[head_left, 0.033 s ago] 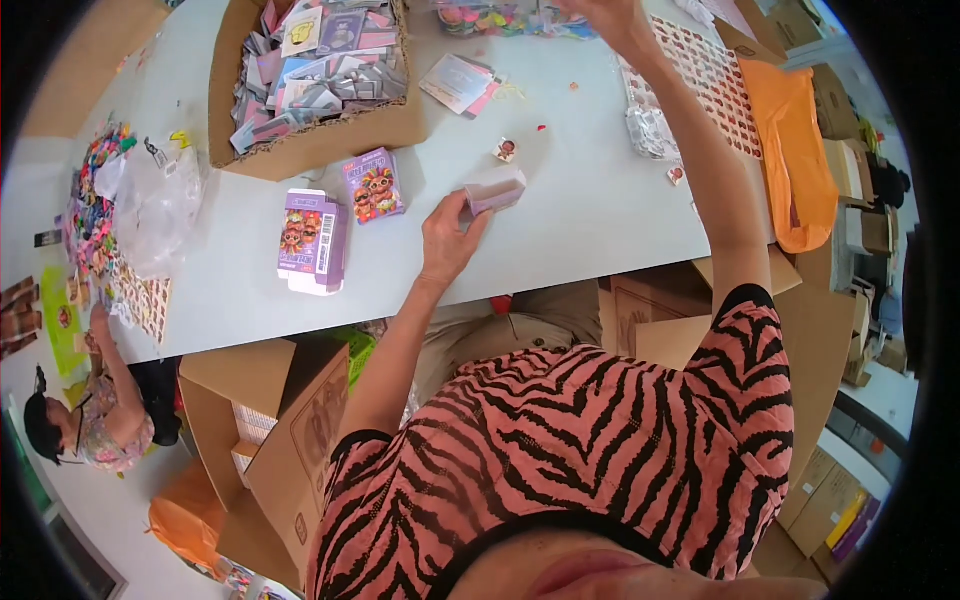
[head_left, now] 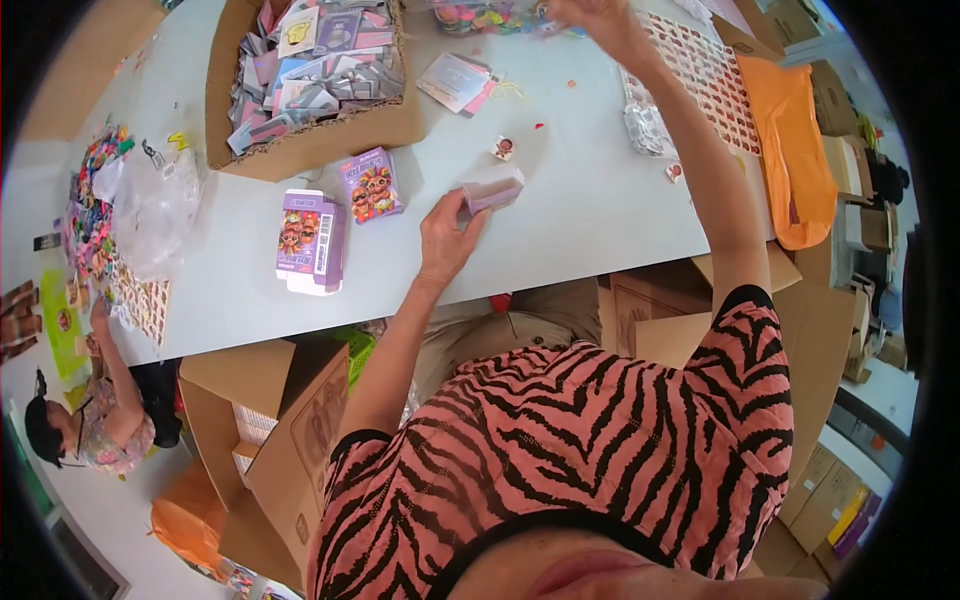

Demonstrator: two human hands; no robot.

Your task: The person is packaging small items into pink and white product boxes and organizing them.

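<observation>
My left hand [head_left: 447, 238] grips a small open carton [head_left: 497, 188], pale inside, tilted on its side just above or on the table. My right hand [head_left: 605, 25] reaches to the far edge, beside a clear bag [head_left: 480, 17] of colourful small pieces. Its fingers look curled together, but what they hold is too small to make out. Left of the carton lie two purple printed boxes, one flat [head_left: 372, 184] and one with open flaps [head_left: 310, 240]. Just beyond the carton is a little picture sticker [head_left: 502, 148].
A cardboard box [head_left: 320, 145] full of cards stands far left, with loose cards [head_left: 455, 82] beside it. Sticker sheets [head_left: 700, 85] and an orange bag [head_left: 795, 160] lie right. A co-worker [head_left: 100, 420] sits left near piled colourful pieces [head_left: 95, 215]. Open cartons [head_left: 290, 450] stand below the table edge.
My right hand has shifted slightly left and nearer, with more of its fingers showing beside the clear bag. My left hand keeps its grip on the carton.
</observation>
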